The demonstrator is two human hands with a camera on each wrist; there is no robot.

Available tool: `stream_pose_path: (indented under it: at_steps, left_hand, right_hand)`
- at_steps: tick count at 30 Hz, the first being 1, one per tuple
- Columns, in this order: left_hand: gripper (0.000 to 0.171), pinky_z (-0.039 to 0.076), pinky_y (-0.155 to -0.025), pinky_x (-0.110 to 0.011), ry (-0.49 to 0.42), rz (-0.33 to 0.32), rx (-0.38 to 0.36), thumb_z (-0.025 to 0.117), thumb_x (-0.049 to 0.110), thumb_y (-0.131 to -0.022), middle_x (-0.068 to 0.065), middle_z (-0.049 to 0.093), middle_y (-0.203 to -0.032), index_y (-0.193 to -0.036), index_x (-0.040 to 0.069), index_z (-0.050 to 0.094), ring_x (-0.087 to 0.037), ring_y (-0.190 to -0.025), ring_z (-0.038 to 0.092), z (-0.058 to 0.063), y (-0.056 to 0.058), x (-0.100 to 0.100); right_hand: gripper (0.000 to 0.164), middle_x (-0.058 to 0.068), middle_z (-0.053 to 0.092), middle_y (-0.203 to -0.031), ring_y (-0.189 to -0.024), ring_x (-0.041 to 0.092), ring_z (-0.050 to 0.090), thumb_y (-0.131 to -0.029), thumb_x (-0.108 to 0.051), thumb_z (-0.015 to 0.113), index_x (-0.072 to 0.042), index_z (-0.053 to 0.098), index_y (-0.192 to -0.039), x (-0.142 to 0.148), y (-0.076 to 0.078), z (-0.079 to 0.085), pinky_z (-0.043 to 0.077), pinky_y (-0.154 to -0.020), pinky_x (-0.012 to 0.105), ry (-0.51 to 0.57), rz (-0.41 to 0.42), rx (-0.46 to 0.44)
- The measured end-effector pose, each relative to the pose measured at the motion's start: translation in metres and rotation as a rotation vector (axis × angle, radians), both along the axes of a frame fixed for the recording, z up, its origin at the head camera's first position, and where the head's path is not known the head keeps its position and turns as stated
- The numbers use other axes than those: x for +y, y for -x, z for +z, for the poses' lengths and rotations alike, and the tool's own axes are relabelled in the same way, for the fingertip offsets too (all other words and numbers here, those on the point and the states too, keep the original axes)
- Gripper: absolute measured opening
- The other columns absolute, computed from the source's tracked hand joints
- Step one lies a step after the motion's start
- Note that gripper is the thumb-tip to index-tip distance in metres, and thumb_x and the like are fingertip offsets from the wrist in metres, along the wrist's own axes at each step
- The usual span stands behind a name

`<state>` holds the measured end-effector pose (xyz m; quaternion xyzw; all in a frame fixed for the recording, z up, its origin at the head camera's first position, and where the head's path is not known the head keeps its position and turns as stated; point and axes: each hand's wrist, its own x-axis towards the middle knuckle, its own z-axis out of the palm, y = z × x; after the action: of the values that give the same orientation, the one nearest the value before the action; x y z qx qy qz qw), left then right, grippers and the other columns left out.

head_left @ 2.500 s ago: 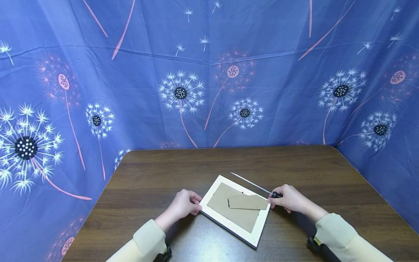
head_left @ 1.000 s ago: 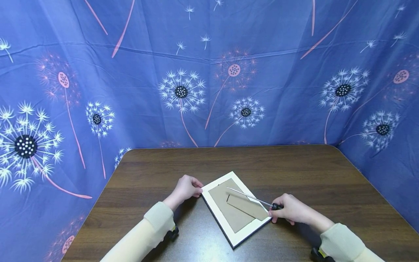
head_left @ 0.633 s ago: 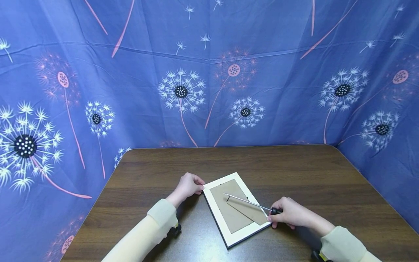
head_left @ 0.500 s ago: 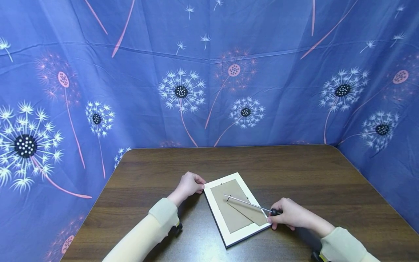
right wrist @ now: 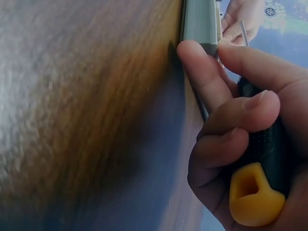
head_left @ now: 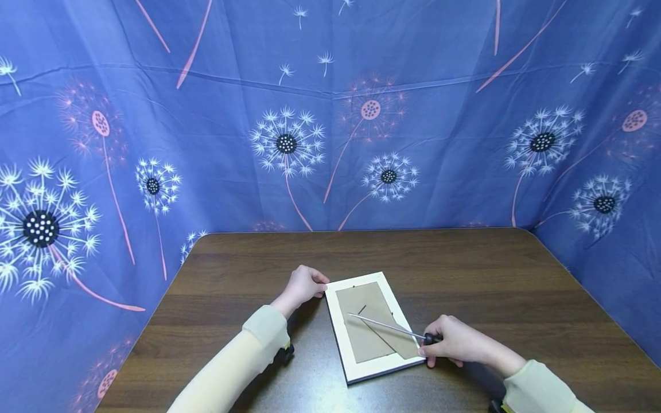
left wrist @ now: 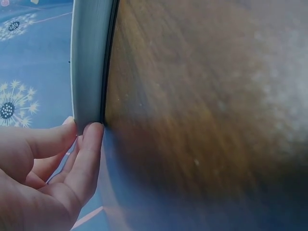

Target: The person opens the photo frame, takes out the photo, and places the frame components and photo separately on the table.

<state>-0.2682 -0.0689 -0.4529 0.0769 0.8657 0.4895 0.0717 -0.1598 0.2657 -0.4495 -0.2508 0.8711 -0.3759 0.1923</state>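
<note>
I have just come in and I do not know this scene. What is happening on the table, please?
A person works on a white picture frame that lies face down on a dark wooden table, its brown backing board up. The left hand touches the frame's far left corner with its fingertips. The right hand grips a screwdriver by its black and yellow handle, the metal shaft reaching across the backing.
</note>
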Motion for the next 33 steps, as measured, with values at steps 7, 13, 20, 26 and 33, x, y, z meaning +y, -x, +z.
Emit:
stream_pose_path:
  at_steps: [7,13,20,26,33]
  left_hand:
    - [0.008,0.060,-0.060,-0.029,0.002,-0.007,0.011,0.068,-0.004,-0.081,-0.015,0.071,-0.085,-0.088,-0.004,0.072,-0.024,-0.066,0.070,-0.001,0.004,0.003]
    - [0.008,0.060,-0.061,-0.028,-0.009,-0.021,0.007,0.068,-0.003,-0.082,-0.014,0.072,-0.086,-0.088,-0.003,0.072,-0.021,-0.067,0.070,-0.004,0.011,0.007]
    - [0.008,0.060,-0.063,-0.029,-0.034,-0.030,-0.017,0.067,-0.003,-0.083,-0.014,0.072,-0.090,-0.090,-0.003,0.072,-0.020,-0.070,0.070,-0.004,0.015,0.011]
    - [0.008,0.060,-0.063,-0.028,-0.015,-0.021,-0.015,0.068,-0.001,-0.083,-0.012,0.072,-0.090,-0.090,-0.001,0.073,-0.020,-0.069,0.070,-0.004,0.019,0.015]
    - [0.009,0.060,-0.063,-0.027,-0.018,-0.015,-0.047,0.067,-0.002,-0.084,-0.013,0.072,-0.089,-0.091,-0.001,0.073,-0.023,-0.071,0.071,0.000,0.021,0.018]
  right_hand:
    - [0.016,-0.008,0.066,-0.058,-0.030,-0.004,0.037,-0.085,-0.022,0.068,-0.014,0.066,-0.071,-0.003,-0.002,-0.001,0.033,-0.024,0.015,0.024,0.027,-0.014]
    - [0.018,-0.008,0.066,-0.057,-0.031,-0.005,0.037,-0.085,-0.023,0.069,-0.014,0.065,-0.070,-0.006,-0.004,-0.003,0.035,-0.025,0.015,0.040,0.056,-0.026]
    - [0.019,-0.009,0.065,-0.056,-0.031,-0.005,0.037,-0.085,-0.023,0.069,-0.014,0.065,-0.069,-0.009,-0.006,-0.003,0.035,-0.025,0.015,0.049,0.079,-0.039]
    - [0.019,-0.009,0.065,-0.056,-0.030,-0.004,0.037,-0.084,-0.024,0.069,-0.015,0.064,-0.068,-0.012,-0.007,-0.003,0.034,-0.025,0.013,0.027,0.078,-0.048]
    - [0.017,-0.007,0.065,-0.056,-0.030,-0.004,0.037,-0.083,-0.023,0.070,-0.015,0.064,-0.070,-0.015,-0.006,-0.003,0.034,-0.024,0.016,0.046,0.090,-0.071]
